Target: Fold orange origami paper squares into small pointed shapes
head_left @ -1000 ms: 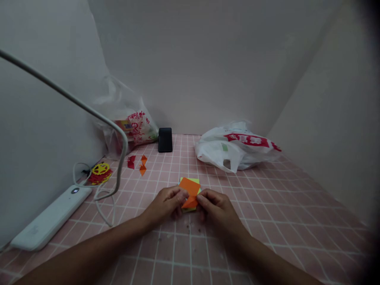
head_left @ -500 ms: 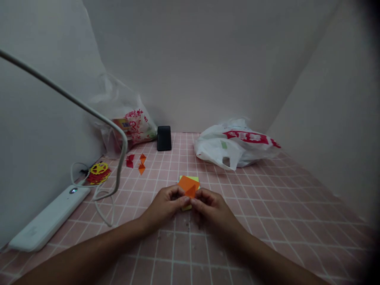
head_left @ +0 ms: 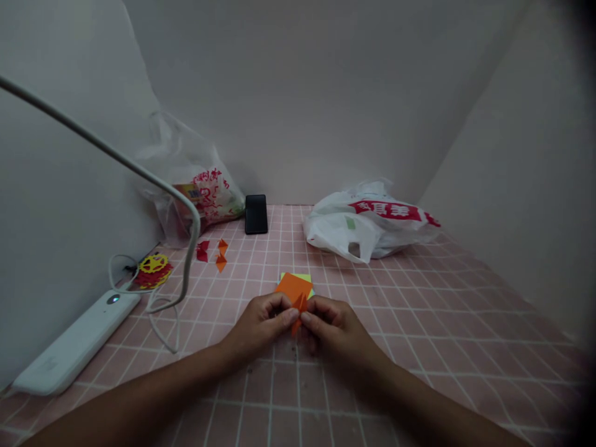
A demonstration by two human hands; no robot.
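Observation:
A small folded piece of orange paper is pinched between both hands near the middle of the view. My left hand grips its left side between thumb and fingers. From the right, my right hand is closed on the same piece, its lower fingers partly hidden. Just behind the fingertips lies a stack of square paper, an orange sheet on top and a yellow-green one showing at its far edge. Further left on the cloth rest two orange folded papers and a red folded paper.
A white power bank with a looping cable lies at left beside yellow and red cut-out shapes. Behind stand a filled plastic bag, a black phone and a white bag. Walls enclose the pink checked tablecloth.
The folded orange paper has turned in my fingers: its broad triangle now appears as narrow upright points, with a tip hanging below. My fingertips stay close together; the view has shifted slightly.

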